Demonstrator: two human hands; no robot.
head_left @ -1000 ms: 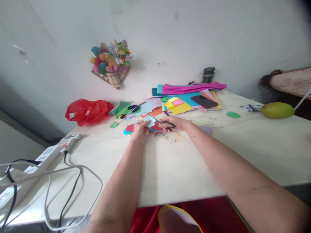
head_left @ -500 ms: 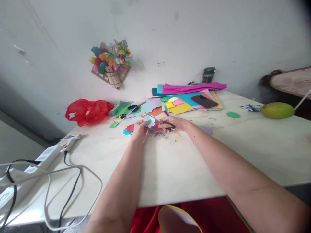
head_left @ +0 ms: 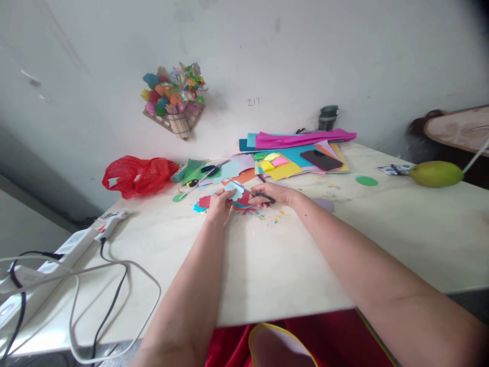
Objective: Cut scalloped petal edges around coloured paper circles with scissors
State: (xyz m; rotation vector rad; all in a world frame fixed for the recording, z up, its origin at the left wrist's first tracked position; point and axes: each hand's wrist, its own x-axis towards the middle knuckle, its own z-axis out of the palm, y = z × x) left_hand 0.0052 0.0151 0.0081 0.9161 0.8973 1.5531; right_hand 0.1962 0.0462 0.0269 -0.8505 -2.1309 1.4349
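My left hand point(head_left: 221, 204) pinches a light blue paper piece point(head_left: 234, 190) with a scalloped edge. My right hand point(head_left: 275, 193) is closed round the black handles of a pair of scissors point(head_left: 263, 198), whose blades point left and lie at the paper's upper right edge. Below the hands on the table are red and blue cut pieces, among them a red one point(head_left: 205, 202) by my left hand. Small coloured scraps point(head_left: 277, 219) are scattered beneath my right hand. How far the blades are parted is too small to tell.
Behind the hands lie coloured sheets point(head_left: 294, 171), a phone point(head_left: 321, 159) and other scissors point(head_left: 209, 170). A red plastic bag point(head_left: 139, 176) is at the left, above a power strip point(head_left: 57, 265) with cables. At the right are a green disc point(head_left: 367, 181) and a yellow-green object point(head_left: 436, 174).
The scissors and the fingers of my right hand have shifted very slightly at the paper's edge. My left hand still holds the blue paper in nearly the same place.
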